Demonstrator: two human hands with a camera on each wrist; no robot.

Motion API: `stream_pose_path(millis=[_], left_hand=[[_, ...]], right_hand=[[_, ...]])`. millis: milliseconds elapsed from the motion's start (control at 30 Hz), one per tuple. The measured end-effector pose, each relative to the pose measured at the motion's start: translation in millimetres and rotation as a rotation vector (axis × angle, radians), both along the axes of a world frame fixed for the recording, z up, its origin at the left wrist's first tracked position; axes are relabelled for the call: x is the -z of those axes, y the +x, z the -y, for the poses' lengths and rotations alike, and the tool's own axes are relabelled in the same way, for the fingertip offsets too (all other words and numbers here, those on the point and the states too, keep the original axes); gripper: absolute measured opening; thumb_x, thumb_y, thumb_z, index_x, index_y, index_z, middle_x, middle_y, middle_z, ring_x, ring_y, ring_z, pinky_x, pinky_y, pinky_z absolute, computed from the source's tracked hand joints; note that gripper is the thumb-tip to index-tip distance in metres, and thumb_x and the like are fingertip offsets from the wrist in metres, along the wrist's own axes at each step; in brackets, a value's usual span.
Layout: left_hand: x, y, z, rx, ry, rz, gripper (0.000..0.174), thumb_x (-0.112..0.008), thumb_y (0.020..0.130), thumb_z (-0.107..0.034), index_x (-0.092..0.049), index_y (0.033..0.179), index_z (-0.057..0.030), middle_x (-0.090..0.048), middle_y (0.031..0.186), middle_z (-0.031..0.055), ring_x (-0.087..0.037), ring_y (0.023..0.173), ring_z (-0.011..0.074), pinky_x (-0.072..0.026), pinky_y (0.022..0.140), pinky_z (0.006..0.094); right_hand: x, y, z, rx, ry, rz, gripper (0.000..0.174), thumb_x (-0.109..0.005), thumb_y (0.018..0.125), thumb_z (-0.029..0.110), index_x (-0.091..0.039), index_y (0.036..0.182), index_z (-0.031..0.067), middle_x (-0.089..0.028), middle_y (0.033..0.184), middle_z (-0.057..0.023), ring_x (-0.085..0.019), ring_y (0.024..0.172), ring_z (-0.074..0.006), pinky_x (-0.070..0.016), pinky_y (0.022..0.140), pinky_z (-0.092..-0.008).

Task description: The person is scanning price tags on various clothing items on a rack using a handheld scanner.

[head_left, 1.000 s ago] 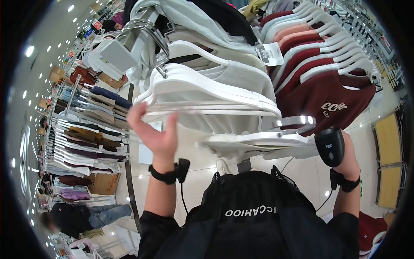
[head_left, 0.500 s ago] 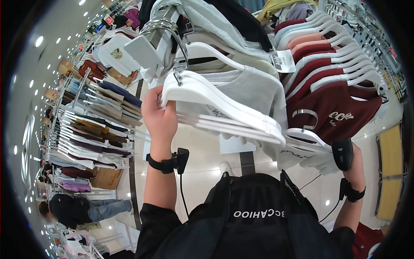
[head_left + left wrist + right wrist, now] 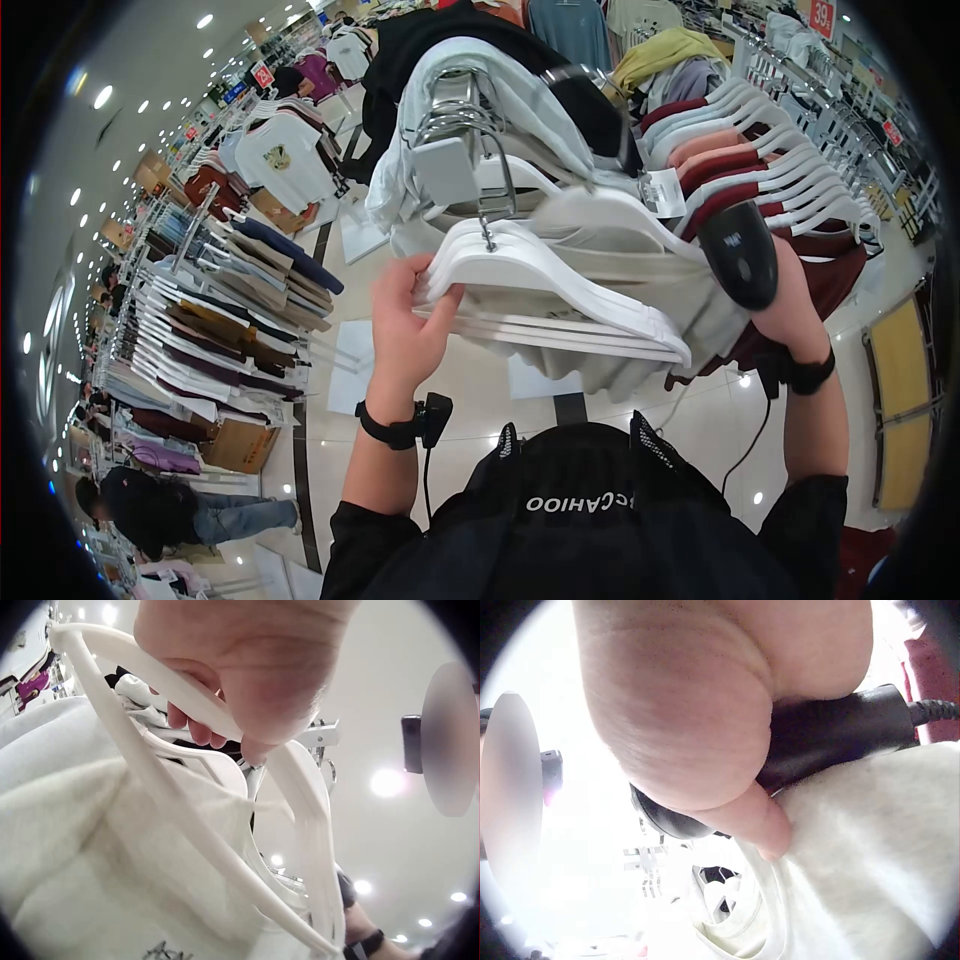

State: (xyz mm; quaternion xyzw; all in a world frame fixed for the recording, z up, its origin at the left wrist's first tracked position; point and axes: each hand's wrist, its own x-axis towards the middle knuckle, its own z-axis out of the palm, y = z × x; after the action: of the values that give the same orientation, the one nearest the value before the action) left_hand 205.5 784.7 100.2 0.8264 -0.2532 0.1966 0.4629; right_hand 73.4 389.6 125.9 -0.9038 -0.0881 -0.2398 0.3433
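Observation:
In the head view my left hand [image 3: 408, 325] grips the ends of several stacked white hangers [image 3: 540, 275] that hang from a metal hook at the rack's end. The left wrist view shows its fingers curled round a hanger bar [image 3: 184, 694]. My right hand [image 3: 795, 305] is wrapped round a black handheld device [image 3: 738, 255], over the shoulder of a pale shirt [image 3: 700, 310]. That shirt hangs on a blurred white hanger [image 3: 615, 215] behind the stack. In the right wrist view the device's black handle [image 3: 832, 735] lies against the pale cloth [image 3: 870, 825].
Maroon and pale shirts [image 3: 810, 255] hang at the right, with a white tag [image 3: 663, 192] beside them. Grey and black garments are draped over the rack [image 3: 520, 70]. Another clothes rack [image 3: 215, 340] and a person in dark clothes [image 3: 150, 510] are at the left. Yellow panels [image 3: 905, 400] stand far right.
My left hand has come from open beside the hangers to gripping them. My right hand has moved up and inward with the device, and the pale shirt beside it now sits nearer the rack.

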Motion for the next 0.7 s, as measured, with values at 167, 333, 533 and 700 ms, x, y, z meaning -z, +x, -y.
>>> stream_pose_path(millis=[167,333,533,700], left_hand=[[-4,8,-9,0.097,0.004,-0.022,0.036,-0.077,0.080,-0.013,-0.064,0.112,-0.0025,-0.065,0.102,0.0118,-0.061,0.096,0.0275,-0.0483,0.085,0.0372],[-15,11,-22,0.216,0.058,-0.102,0.037,-0.078,0.080,-0.014,-0.065,0.114,-0.0040,-0.066,0.102,0.0112,-0.062,0.095,0.0285,-0.0493,0.085,0.0363],[-10,33,-60,0.244,0.049,-0.249,0.031,-0.072,0.087,-0.014,-0.065,0.114,-0.0022,-0.066,0.100,0.0079,-0.062,0.096,0.0193,-0.0501,0.083,0.0318],[20,80,-75,0.121,-0.238,-0.101,0.020,-0.060,0.097,-0.012,-0.067,0.113,-0.0014,-0.067,0.100,0.0035,-0.061,0.087,0.0130,-0.0483,0.078,0.0259]], right_hand=[[-14,52,-26,0.037,-0.046,0.076,0.039,-0.080,0.081,0.011,-0.062,0.114,0.0011,-0.067,0.105,-0.0109,-0.063,0.092,-0.0217,-0.0492,0.086,-0.0343],[-8,75,-45,-0.044,-0.007,-0.039,0.041,-0.082,0.080,0.015,-0.062,0.113,0.0015,-0.067,0.104,-0.0118,-0.063,0.091,-0.0227,-0.0493,0.085,-0.0344],[4,77,-61,0.054,0.035,-0.084,0.037,-0.079,0.080,0.013,-0.062,0.109,-0.0007,-0.069,0.096,-0.0129,-0.062,0.083,-0.0255,-0.0497,0.082,-0.0348],[9,65,-56,0.210,0.024,-0.139,0.039,-0.083,0.079,0.014,-0.063,0.109,0.0006,-0.069,0.096,-0.0069,-0.061,0.084,-0.0161,-0.0497,0.081,-0.0317]])
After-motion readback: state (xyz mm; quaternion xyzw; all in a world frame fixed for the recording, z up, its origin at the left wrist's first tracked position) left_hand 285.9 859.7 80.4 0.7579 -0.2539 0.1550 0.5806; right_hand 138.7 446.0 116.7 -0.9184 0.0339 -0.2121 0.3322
